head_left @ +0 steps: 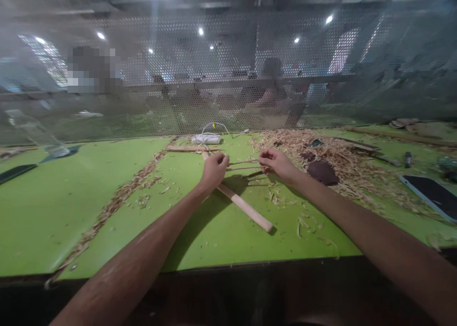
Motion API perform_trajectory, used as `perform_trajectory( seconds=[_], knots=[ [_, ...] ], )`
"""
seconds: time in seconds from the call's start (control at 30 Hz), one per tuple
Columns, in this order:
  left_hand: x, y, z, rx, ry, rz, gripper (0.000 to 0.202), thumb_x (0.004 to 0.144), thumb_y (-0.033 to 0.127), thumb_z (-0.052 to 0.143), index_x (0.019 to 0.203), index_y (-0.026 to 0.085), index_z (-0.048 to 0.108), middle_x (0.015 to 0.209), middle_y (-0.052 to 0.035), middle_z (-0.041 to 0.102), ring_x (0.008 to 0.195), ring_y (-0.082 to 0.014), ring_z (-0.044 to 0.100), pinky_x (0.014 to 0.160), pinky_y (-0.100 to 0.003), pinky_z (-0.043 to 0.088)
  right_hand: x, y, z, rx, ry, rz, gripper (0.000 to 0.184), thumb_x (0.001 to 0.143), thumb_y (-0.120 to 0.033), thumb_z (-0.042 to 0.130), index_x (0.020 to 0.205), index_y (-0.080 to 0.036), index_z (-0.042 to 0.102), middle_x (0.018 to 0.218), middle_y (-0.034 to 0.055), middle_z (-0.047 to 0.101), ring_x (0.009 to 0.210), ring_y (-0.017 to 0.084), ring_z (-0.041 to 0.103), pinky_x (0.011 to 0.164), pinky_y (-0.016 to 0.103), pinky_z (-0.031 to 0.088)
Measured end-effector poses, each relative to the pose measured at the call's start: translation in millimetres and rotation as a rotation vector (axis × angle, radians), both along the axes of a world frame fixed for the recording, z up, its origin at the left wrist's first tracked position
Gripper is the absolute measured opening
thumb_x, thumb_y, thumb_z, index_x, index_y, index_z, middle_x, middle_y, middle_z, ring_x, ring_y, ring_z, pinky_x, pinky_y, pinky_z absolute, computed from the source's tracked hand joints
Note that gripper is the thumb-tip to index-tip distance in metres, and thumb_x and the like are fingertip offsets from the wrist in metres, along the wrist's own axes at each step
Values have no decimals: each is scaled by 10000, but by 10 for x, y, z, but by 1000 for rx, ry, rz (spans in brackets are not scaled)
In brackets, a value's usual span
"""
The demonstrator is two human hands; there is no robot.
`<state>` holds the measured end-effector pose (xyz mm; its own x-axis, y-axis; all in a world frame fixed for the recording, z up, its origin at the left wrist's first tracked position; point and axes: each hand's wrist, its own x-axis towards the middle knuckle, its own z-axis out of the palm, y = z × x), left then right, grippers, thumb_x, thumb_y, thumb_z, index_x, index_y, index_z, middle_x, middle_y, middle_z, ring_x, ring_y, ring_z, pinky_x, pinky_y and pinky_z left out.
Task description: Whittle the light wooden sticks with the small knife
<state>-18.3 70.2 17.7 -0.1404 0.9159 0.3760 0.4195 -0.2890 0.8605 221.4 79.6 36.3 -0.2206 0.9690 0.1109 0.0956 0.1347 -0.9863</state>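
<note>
Two thin, light-brown strips run side by side between my hands, a little above the green tabletop. My left hand is closed on their left ends, with the fingertips pinched together. At the other ends, my right hand pinches the strips between thumb and fingers. Whether they are wood or cord is too small to tell. Below my left hand, a pale wooden stick lies slanting across the table, partly hidden by that hand. Behind it rests a flat wooden piece.
Wood shavings are heaped at the back right, beside a dark brown lump. A phone lies far right, a clear bottle stands left. A white device with a cable sits before the perforated screen; people are behind it.
</note>
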Motion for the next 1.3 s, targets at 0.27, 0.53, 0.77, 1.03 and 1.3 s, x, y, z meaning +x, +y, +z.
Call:
perform_trajectory(
  seconds=[0.27,0.53,0.77,1.03,1.3],
  knots=[
    [4,-6,-13,113,79,37,390,949,283,588,585,237,456,573,17,472,589,-164,426,584,-307,299,20,7,-84,-162,-89,52,525,991,-572,783,680,-238,522,571,-18,461,477,124,408,453,269,361],
    [19,-20,-7,112,101,37,386,926,255,599,574,234,443,568,27,456,596,-158,421,609,-308,285,12,17,-65,-37,-44,49,418,945,-481,825,705,-227,597,602,-8,516,550,138,473,522,270,423],
    [19,-20,-17,108,85,41,380,911,257,608,567,233,448,563,24,470,591,-159,412,605,-307,284,13,-16,-61,40,-31,16,196,883,-347,847,904,-209,710,716,-13,613,596,130,544,563,264,440],
    [16,-50,48,116,124,92,431,960,211,600,577,239,402,569,30,434,610,-164,409,621,-314,260,-7,-41,-91,-59,-114,89,347,1029,-456,728,798,-201,692,703,27,623,546,120,500,492,244,377],
    [10,-53,19,132,43,25,368,1027,293,574,684,242,450,623,36,457,621,-162,430,612,-291,299,-20,-119,8,-11,-171,126,297,1010,-450,763,875,-186,745,600,-27,522,501,100,386,472,225,269]
  ],
)
